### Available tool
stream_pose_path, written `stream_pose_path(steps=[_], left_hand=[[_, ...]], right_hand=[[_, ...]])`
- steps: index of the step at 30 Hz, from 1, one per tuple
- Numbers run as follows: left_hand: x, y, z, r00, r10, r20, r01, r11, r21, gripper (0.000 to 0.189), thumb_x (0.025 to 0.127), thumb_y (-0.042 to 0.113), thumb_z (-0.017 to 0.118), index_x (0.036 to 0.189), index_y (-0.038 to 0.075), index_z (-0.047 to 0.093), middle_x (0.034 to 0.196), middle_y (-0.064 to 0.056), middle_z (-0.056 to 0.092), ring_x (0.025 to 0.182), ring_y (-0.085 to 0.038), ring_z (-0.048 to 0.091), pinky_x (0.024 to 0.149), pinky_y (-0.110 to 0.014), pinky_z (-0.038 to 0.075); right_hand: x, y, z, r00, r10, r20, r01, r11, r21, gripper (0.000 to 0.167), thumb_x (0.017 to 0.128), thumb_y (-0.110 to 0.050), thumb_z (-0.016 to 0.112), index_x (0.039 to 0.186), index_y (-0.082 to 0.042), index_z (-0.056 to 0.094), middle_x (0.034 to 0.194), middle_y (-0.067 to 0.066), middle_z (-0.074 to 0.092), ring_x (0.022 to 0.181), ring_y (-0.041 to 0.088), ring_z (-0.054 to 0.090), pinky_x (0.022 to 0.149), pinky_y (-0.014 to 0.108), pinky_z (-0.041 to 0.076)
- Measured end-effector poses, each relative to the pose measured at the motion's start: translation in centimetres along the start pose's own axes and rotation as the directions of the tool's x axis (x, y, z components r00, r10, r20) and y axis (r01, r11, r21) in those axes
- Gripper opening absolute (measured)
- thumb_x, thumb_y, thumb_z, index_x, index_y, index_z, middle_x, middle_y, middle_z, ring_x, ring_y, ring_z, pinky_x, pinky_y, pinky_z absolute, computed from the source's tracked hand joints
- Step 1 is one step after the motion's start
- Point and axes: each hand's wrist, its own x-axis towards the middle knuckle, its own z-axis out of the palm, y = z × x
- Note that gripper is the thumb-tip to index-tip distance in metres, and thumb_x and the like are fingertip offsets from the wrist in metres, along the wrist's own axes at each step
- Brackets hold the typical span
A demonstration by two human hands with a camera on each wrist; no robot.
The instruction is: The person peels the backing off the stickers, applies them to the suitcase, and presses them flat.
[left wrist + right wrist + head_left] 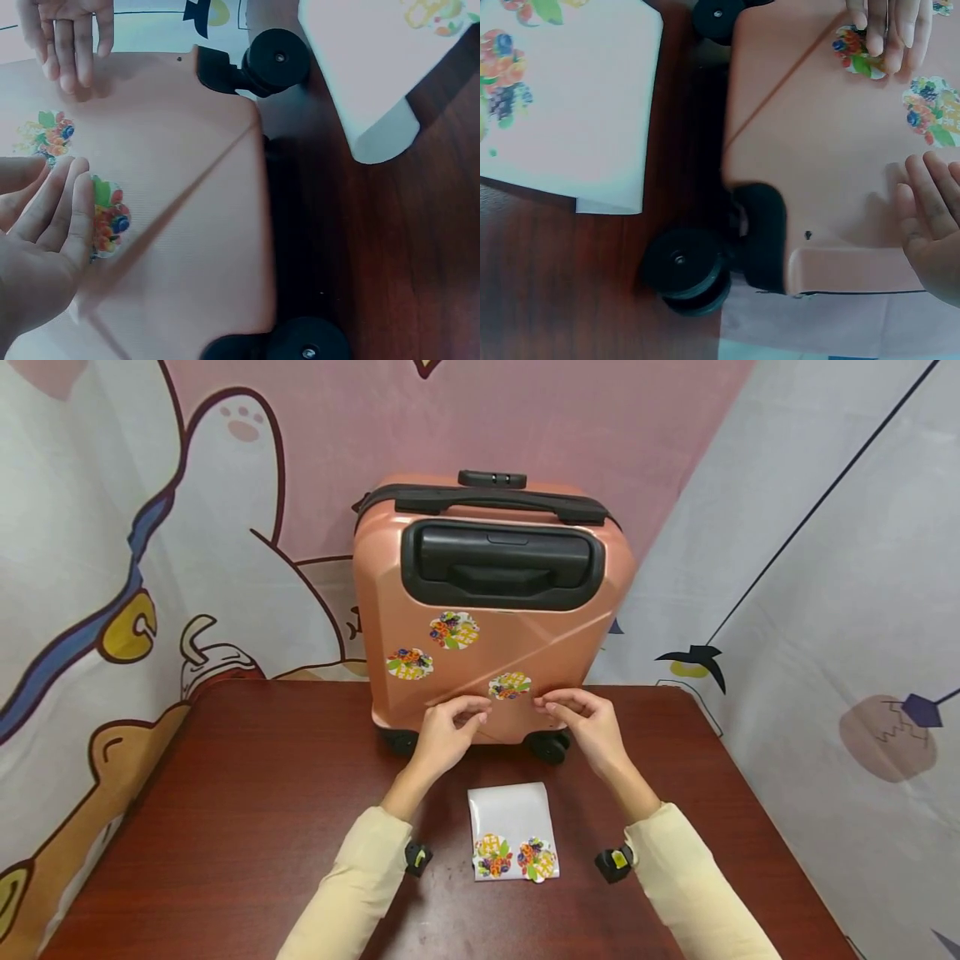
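Observation:
An upright rose-gold suitcase [480, 647] bears several round fruit stickers on its front. The lowest sticker [510, 685] lies flat on the shell between the two hands. My left hand [446, 731] is just left of it, fingers loosely bent and close to the surface, with nothing seen in them. On the other side, my right hand [592, 722] hovers by the shell with its fingers extended and no object in them. In the left wrist view the left fingers [64, 206] partly cover one sticker [110, 217]. Two more stickers, an upper one [454, 631] and a left one [409, 664], sit higher up.
In front of the suitcase, a white backing sheet [510, 810] with two fruit stickers lies on the dark red table [247, 827], one edge curled. Black wheels [550, 747] stick out at the suitcase's base. A printed cloth [810, 568] hangs behind.

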Motion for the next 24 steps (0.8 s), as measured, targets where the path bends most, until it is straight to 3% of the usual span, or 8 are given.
stream_pose_path(steps=[4, 12, 18, 24], left_hand=[[-0.6, -0.4, -0.1, 0.998, -0.046, 0.051, 0.044, 0.999, 0.031, 0.018, 0.083, 0.001, 0.063, 0.101, -0.002, 0.066, 0.093, -0.01, 0.068, 0.082, -0.022, 0.064, 0.072, -0.031, 0.051], [-1.9, -1.3, -0.2, 0.984, -0.121, 0.133, 0.113, 0.991, 0.07, 0.019, 0.085, 0.006, 0.063, 0.102, -0.001, 0.066, 0.095, -0.008, 0.067, 0.084, -0.022, 0.063, 0.075, -0.032, 0.05], [-3.3, -2.7, -0.1, 0.978, -0.157, 0.14, 0.145, 0.985, 0.095, 0.015, 0.084, 0.006, 0.064, 0.098, 0.002, 0.067, 0.089, -0.006, 0.067, 0.081, -0.02, 0.063, 0.072, -0.031, 0.05], [-4.8, -4.0, -0.1, 0.966, -0.189, 0.179, 0.169, 0.979, 0.117, 0.013, 0.083, 0.005, 0.064, 0.096, 0.002, 0.066, 0.086, -0.007, 0.067, 0.078, -0.022, 0.064, 0.068, -0.029, 0.05]], right_hand=[[-0.5, 0.9, -0.2, 0.999, 0.029, 0.023, -0.029, 0.999, -0.031, 0.021, 0.087, -0.005, 0.06, 0.099, 0.012, 0.061, 0.096, 0.024, 0.064, 0.085, 0.026, 0.065, 0.071, 0.03, 0.052], [-2.0, 2.6, -0.6, 0.992, 0.109, 0.06, -0.102, 0.989, -0.103, 0.022, 0.087, 0.0, 0.058, 0.103, 0.014, 0.059, 0.096, 0.026, 0.064, 0.079, 0.017, 0.066, 0.069, 0.025, 0.051], [-3.4, 4.2, -0.8, 0.977, 0.205, 0.051, -0.195, 0.968, -0.161, 0.02, 0.086, -0.003, 0.061, 0.102, 0.008, 0.062, 0.095, 0.024, 0.063, 0.08, 0.021, 0.064, 0.07, 0.028, 0.051], [-4.9, 5.7, -1.0, 0.951, 0.304, 0.063, -0.285, 0.935, -0.211, 0.023, 0.084, -0.004, 0.062, 0.103, 0.011, 0.06, 0.09, 0.017, 0.066, 0.085, 0.033, 0.062, 0.072, 0.038, 0.051]])
